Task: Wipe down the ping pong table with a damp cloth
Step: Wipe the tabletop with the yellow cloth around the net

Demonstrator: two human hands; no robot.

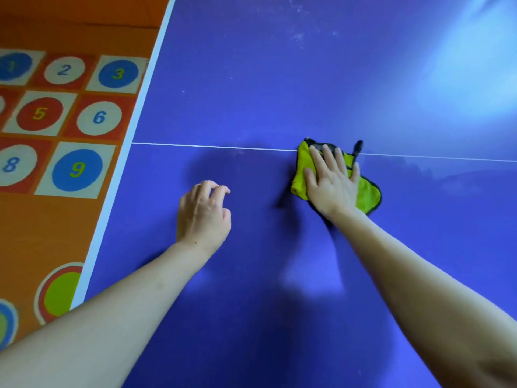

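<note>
On the blue ping pong worktop (279,79), at its thin white centre line (212,147) — yellow-green microfibre cloth (369,194), dark-edged, pressed flat under the right hand (331,183), fingers straight and spread. Left hand (202,214) — fingers loosely curled, holding nothing, near the white side edge. Beside the worktop: orange numbered play mat (56,121).

Two bare forearms, no sleeves

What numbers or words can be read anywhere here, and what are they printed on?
All on the floor mat:
"2", white circle
"3", blue circle
"5", red circle
"6", white circle
"8", white circle
"9", blue circle
Top-left blue circle: too blurred.
Table and cloth: none.
</note>
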